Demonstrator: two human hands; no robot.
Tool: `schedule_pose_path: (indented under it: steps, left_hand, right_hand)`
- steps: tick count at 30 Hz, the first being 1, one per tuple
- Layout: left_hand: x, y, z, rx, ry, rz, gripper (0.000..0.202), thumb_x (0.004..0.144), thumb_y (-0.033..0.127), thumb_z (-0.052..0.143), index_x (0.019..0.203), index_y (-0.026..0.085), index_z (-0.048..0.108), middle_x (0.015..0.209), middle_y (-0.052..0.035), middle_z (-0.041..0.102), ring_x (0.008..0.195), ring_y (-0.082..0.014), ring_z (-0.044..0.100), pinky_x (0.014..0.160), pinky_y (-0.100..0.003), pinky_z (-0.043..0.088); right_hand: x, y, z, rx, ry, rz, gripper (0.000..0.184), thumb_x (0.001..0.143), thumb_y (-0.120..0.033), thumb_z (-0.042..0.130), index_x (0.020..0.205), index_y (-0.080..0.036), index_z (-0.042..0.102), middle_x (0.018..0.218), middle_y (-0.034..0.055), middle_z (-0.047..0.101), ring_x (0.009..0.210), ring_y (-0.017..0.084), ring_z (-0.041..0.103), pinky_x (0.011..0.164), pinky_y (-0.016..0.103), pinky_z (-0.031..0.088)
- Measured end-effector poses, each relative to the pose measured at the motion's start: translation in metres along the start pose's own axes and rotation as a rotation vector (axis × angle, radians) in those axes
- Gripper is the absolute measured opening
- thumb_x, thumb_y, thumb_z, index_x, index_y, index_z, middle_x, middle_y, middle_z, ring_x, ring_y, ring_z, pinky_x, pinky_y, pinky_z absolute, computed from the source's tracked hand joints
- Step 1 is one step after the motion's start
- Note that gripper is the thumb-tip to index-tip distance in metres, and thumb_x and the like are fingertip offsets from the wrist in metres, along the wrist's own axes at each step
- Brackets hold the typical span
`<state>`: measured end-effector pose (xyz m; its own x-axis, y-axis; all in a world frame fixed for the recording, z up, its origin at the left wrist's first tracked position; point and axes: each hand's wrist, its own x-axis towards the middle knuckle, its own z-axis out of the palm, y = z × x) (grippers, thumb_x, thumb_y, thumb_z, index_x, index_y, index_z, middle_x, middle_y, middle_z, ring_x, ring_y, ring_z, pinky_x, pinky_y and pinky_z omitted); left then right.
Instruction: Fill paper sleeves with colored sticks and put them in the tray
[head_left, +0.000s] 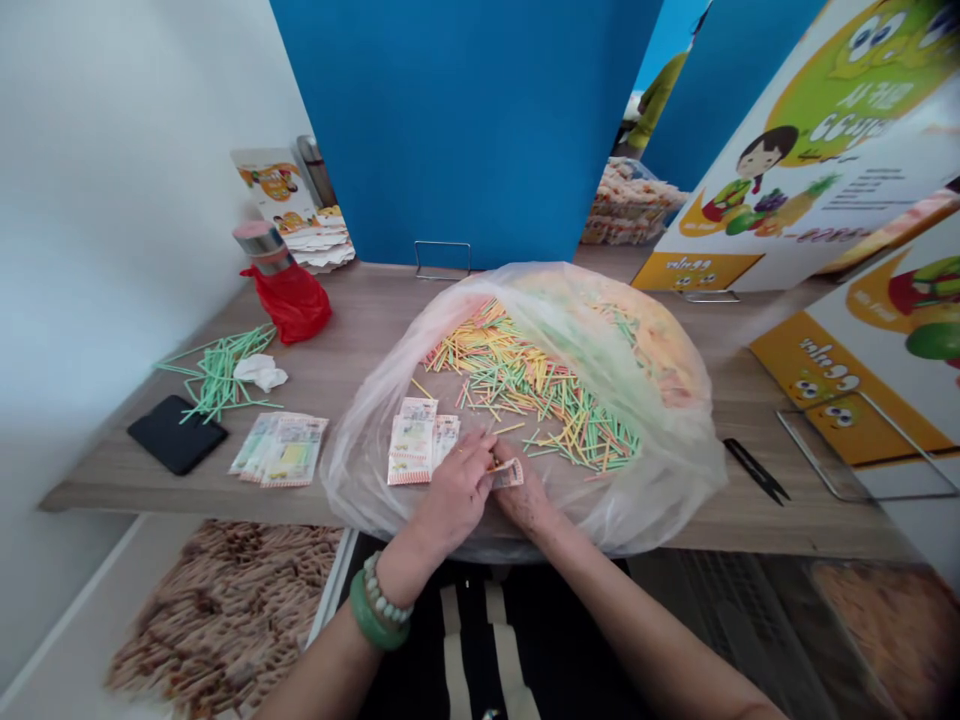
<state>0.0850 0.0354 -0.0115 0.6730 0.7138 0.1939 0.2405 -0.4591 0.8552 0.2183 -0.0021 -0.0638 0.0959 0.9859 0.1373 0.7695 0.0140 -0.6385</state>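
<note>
Both of my hands meet near the front edge of the table, over a large clear plastic bag (pixel 360 440). My right hand (pixel 525 500) is closed on a small printed packet (pixel 508 474), which sticks out between the hands. My left hand (pixel 456 490) bends its fingers over the packet's other end; its fingertips are partly hidden. Just left of them, several flat printed packets (pixel 411 440) lie on the plastic. Beyond my hands spreads a heap of short thin sticks (pixel 525 370) in green, yellow and pink, inside the opened bag.
At left are more packets (pixel 289 450), a black phone-like slab (pixel 178 434), long green sticks (pixel 225 370), a crumpled tissue (pixel 260 372) and a red bag (pixel 292 305) around a flask. Black snips (pixel 756 470) lie right. A blue panel (pixel 465 130) stands behind; an open drawer (pixel 225 610) sits below.
</note>
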Motion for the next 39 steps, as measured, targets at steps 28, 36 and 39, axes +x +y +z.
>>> schedule_pose_path:
  steps: [28,36,39]
  left_hand:
    - [-0.01,-0.009,-0.01,-0.799,0.318,-0.489,0.022,0.075,0.029,0.074,0.093,0.017,0.076,0.088,-0.0032,0.075,0.081,-0.0176,0.065,0.079,-0.029,0.05]
    - [-0.01,-0.013,-0.007,-0.554,0.158,-0.499,0.023,0.079,0.038,0.067,0.079,0.015,0.071,0.07,0.0004,0.064,0.065,-0.0139,0.051,0.065,-0.026,0.039]
    - [-0.009,-0.012,-0.006,-0.545,0.206,-0.507,0.021,0.071,0.034,0.073,0.064,0.016,0.063,0.063,0.0028,0.055,0.062,-0.0117,0.046,0.061,-0.024,0.035]
  right_hand:
    - [-0.01,0.006,-0.019,0.448,0.017,0.038,0.018,0.091,-0.029,0.045,0.095,-0.021,0.061,0.089,0.0032,0.066,0.085,0.021,0.059,0.08,0.031,0.045]
    - [0.004,-0.024,-0.063,0.719,0.245,0.172,0.021,0.094,-0.038,0.051,0.083,-0.022,0.06,0.083,0.0016,0.069,0.087,0.02,0.06,0.089,0.035,0.042]
    - [0.005,-0.036,-0.073,0.731,0.262,0.133,0.02,0.095,-0.038,0.052,0.085,-0.023,0.06,0.086,0.002,0.07,0.09,0.021,0.062,0.093,0.038,0.042]
